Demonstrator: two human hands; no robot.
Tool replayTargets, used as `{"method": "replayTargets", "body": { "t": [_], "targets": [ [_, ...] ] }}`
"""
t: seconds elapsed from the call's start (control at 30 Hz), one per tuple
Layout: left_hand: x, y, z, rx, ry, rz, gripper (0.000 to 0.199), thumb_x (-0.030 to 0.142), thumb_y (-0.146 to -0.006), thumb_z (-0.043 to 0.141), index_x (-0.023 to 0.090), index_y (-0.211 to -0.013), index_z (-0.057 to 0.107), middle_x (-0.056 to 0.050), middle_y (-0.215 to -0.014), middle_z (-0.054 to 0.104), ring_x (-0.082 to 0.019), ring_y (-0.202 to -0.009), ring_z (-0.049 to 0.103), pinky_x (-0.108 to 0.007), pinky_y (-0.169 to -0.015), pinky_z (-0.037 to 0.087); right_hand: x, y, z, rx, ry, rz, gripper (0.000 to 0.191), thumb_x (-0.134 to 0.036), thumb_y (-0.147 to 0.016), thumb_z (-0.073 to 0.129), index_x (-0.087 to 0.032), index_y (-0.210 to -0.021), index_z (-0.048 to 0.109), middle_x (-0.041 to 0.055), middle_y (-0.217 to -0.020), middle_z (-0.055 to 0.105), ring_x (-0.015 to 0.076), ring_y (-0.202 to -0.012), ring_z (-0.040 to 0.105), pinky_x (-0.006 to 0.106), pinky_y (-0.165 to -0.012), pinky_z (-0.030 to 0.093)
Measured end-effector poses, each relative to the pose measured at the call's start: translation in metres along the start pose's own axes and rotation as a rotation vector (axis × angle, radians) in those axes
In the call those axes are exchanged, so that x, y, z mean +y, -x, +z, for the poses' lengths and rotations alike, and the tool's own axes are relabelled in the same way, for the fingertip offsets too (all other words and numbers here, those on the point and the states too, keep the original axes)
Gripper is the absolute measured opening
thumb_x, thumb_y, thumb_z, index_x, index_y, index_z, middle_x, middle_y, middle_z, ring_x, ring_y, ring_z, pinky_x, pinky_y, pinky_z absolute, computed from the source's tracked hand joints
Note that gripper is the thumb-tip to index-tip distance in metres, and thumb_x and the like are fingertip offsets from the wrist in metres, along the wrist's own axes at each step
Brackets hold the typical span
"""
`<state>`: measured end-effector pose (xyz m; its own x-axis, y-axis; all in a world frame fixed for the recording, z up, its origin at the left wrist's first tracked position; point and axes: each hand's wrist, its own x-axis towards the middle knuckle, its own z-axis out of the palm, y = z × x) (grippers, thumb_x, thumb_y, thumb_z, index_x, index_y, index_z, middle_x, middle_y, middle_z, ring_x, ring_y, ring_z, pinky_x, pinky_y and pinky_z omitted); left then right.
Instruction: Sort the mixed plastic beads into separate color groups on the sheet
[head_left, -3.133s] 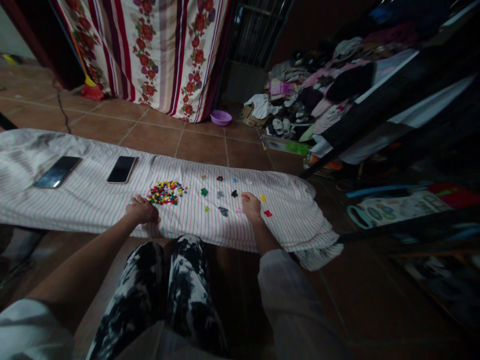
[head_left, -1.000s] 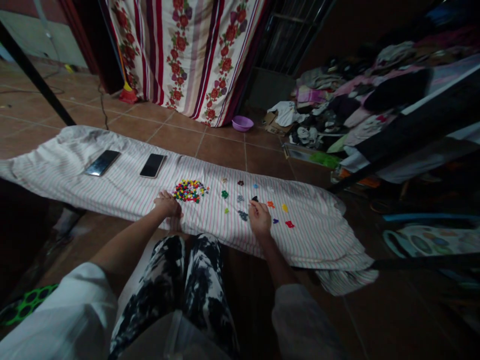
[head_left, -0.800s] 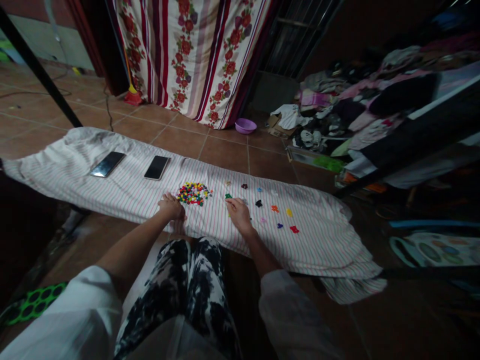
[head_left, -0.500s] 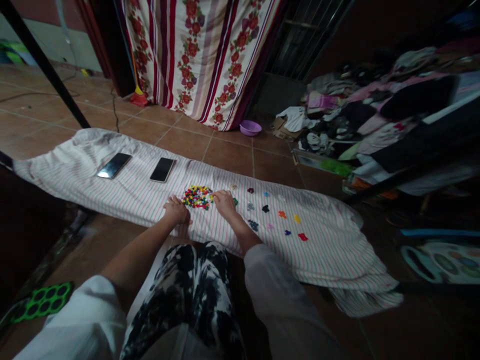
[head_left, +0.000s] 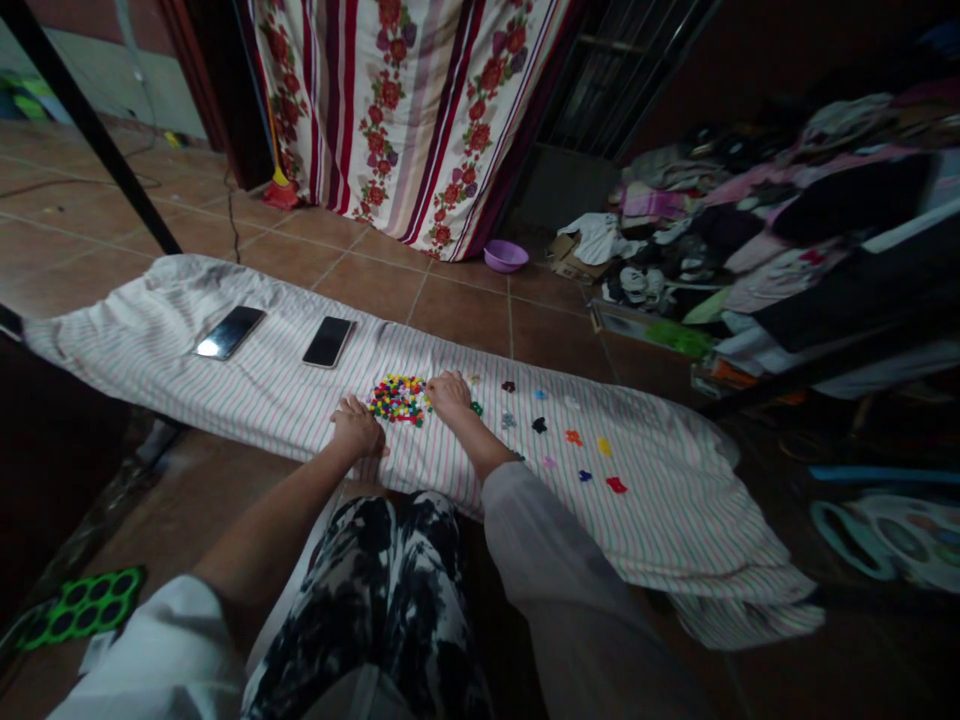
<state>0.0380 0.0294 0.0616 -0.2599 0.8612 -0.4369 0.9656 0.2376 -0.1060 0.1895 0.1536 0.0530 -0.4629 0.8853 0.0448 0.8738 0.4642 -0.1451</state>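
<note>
A mixed pile of small coloured pieces [head_left: 399,398] lies on the striped cloth [head_left: 277,400]. My left hand [head_left: 357,426] rests on the cloth at the pile's lower left, its fingers apart and nothing seen in it. At the right edge of the pile is my right hand [head_left: 448,393], fingers drawn together; whatever they may hold is too small to make out. Right of it lie small single-colour groups, among them black [head_left: 539,425], orange [head_left: 574,438], yellow [head_left: 604,447], red [head_left: 616,485] and dark blue [head_left: 585,476]. My right forearm partly covers the grey group near the cloth's front.
Two phones, one silvery [head_left: 231,332] and one dark [head_left: 328,342], lie on the cloth to the left. Beyond are a floral curtain [head_left: 420,110], a purple basin [head_left: 506,256] and heaped clothes [head_left: 750,220]. Black poles slant at both sides.
The view has shifted slightly, so the cloth and its groups appear a little farther right and lower. My right forearm now covers more of the front grey group. Both hands stay beside the pile.
</note>
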Motion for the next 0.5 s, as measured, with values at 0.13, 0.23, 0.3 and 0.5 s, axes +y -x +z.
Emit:
{"method": "replayTargets", "body": {
  "t": [0.13,0.23,0.3,0.5],
  "targets": [
    [0.0,0.004,-0.005,-0.024,-0.002,0.012,0.105,0.063,-0.072,0.058,-0.002,-0.145,0.021,-0.036,-0.15,0.011,-0.049,-0.139,0.015,-0.055,-0.096,0.037,-0.006,-0.007,-0.002,-0.042,0.037,0.014,0.024,-0.023,-0.084,0.053,-0.02,-0.088,0.076,0.0129,-0.096,0.066,0.0244,-0.097,0.05,0.034,-0.081,0.04],
    [0.0,0.006,-0.008,-0.027,-0.004,0.016,0.105,0.063,-0.072,0.058,-0.002,-0.145,0.021,-0.036,-0.149,0.01,-0.049,-0.139,0.015,-0.055,-0.096,0.037,-0.008,-0.009,-0.004,-0.063,0.034,0.048,0.025,-0.022,-0.085,0.052,-0.02,-0.088,0.076,0.0127,-0.096,0.067,0.0241,-0.097,0.051,0.033,-0.079,0.04],
    [0.0,0.006,-0.007,-0.024,-0.011,0.02,0.104,0.063,-0.073,0.057,-0.002,-0.145,0.021,-0.036,-0.149,0.011,-0.05,-0.139,0.015,-0.055,-0.095,0.037,-0.008,-0.008,-0.004,-0.056,0.024,0.056,0.026,-0.023,-0.086,0.05,-0.021,-0.088,0.076,0.012,-0.096,0.067,0.0231,-0.097,0.052,0.032,-0.08,0.04],
    [-0.002,-0.001,0.004,0.022,-0.035,0.027,0.107,0.068,-0.073,0.054,-0.005,-0.144,0.022,-0.036,-0.149,0.013,-0.049,-0.138,0.018,-0.055,-0.093,0.039,-0.006,0.001,-0.002,0.009,-0.05,0.034,0.024,-0.027,-0.088,0.049,-0.02,-0.09,0.072,0.0077,-0.095,0.068,0.0198,-0.094,0.052,0.028,-0.083,0.038]
  ]
}}
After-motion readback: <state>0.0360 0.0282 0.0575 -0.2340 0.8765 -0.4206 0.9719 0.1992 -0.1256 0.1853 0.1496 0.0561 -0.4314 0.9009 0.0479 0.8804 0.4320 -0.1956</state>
